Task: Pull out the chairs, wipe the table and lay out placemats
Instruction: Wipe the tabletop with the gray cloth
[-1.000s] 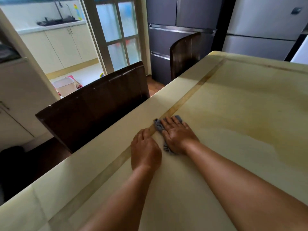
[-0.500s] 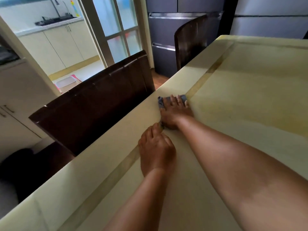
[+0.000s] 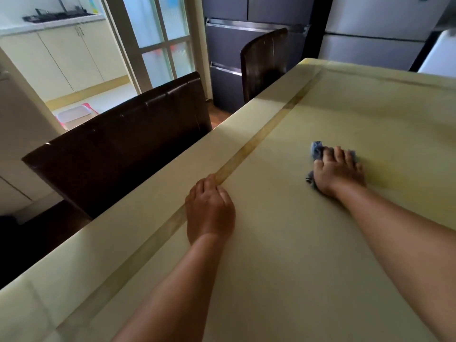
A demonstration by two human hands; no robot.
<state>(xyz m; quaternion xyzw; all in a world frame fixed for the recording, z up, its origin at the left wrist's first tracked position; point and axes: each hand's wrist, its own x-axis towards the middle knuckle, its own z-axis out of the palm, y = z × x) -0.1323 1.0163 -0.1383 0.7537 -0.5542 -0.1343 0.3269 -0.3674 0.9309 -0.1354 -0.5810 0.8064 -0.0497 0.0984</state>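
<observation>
A smooth, glossy cream table (image 3: 283, 243), a soft blue-grey cloth (image 3: 317, 150), glossy dark wooden chairs (image 3: 118, 154) and a brushed-metal fridge (image 3: 370, 48) are seen.

My one head camera looks forward and down, close over my left hand (image 3: 209, 213) and right hand (image 3: 339, 172), with the table (image 3: 283, 267) beneath them.

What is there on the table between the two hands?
Nothing: in the head view, only bare cream tabletop lies between the left hand, resting by the tan stripe, and the right hand pressing the blue cloth.
</observation>
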